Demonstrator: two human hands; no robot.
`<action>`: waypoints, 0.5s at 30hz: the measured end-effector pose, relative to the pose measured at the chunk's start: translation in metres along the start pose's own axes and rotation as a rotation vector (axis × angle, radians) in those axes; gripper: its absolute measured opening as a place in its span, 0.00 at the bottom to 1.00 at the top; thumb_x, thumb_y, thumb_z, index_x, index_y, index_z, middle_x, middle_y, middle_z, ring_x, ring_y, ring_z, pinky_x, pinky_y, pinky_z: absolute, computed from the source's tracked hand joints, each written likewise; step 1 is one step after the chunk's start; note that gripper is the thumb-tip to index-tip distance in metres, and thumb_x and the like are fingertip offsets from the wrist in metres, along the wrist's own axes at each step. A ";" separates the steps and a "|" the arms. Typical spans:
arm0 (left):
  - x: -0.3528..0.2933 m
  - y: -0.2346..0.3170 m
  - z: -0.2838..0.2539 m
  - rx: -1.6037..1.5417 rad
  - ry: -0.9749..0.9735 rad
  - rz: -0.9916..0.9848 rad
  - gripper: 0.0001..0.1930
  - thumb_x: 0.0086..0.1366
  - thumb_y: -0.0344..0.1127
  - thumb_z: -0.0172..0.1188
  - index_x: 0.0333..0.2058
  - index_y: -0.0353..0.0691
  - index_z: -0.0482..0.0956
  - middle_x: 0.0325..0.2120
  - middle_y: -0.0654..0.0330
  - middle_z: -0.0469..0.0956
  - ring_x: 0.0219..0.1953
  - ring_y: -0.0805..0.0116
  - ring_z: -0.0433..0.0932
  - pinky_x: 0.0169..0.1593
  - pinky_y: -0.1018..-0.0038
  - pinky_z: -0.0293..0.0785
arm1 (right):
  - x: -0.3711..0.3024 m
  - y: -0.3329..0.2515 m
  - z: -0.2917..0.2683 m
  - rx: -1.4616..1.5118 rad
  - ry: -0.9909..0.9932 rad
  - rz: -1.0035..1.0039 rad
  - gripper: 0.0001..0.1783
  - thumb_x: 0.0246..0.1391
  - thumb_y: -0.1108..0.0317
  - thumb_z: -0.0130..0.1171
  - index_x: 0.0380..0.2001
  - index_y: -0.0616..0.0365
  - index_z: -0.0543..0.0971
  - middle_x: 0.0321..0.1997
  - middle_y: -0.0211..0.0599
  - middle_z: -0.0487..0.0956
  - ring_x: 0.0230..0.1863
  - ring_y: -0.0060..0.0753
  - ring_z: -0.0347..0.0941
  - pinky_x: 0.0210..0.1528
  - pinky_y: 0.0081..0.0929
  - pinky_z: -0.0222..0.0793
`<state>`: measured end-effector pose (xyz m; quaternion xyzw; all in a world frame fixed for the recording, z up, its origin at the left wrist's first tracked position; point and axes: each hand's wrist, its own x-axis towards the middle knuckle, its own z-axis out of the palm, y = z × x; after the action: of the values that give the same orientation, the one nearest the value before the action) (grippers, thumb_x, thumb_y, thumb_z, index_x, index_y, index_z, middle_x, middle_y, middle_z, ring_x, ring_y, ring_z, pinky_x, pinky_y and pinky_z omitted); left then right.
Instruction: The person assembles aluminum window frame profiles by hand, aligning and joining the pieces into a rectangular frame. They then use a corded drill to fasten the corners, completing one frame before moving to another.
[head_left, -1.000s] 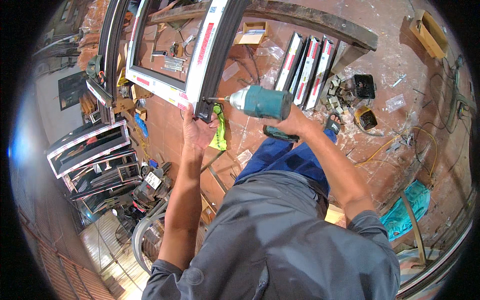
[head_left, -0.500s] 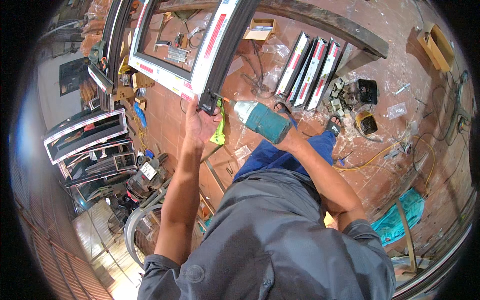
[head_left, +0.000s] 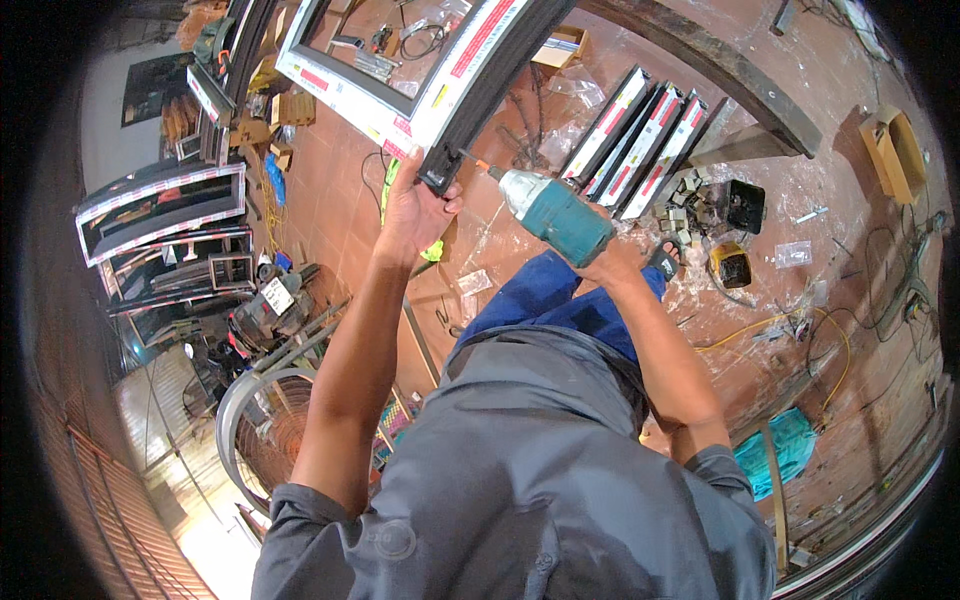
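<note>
A window frame (head_left: pixel 432 104), white-faced with red-printed film and a black side, lies at upper centre with its near corner toward me. My left hand (head_left: pixel 415 218) is closed round that corner, the thumb on the white face and the fingers curled under the black end. In my right hand (head_left: pixel 612 265) is a teal power drill (head_left: pixel 566 222) with a pale front housing. Its thin bit points left at the frame's black side, close to the corner. Whether the bit tip touches the frame I cannot tell. The drill's handle is mostly hidden by its body.
A dark beam (head_left: pixel 720 75) runs behind the frame. Several wrapped profiles (head_left: pixel 650 140) lie on the tiled floor beside small metal pieces, a black container (head_left: pixel 745 206) and a yellowish one (head_left: pixel 730 266). Cables trail at right. More frames (head_left: pixel 160 210) and a large fan (head_left: pixel 270 425) stand at left.
The view has shifted, so the frame's corner and the drill both appear farther right and higher. Both hands keep their grips, and the bit stays by the frame's black side.
</note>
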<state>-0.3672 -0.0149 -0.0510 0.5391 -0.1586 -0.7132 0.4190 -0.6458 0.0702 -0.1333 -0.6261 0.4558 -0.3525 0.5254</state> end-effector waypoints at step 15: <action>-0.002 0.004 0.007 0.048 0.048 0.007 0.26 0.69 0.60 0.64 0.52 0.47 0.75 0.35 0.64 0.76 0.31 0.66 0.72 0.33 0.70 0.67 | 0.013 0.021 0.014 0.819 -0.008 0.056 0.25 0.65 0.71 0.65 0.63 0.66 0.77 0.54 0.29 0.83 0.50 0.20 0.77 0.55 0.21 0.74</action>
<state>-0.3716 -0.0175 -0.0449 0.5653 -0.1676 -0.6947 0.4120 -0.6325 0.0618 -0.1573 -0.3540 0.2928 -0.4880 0.7422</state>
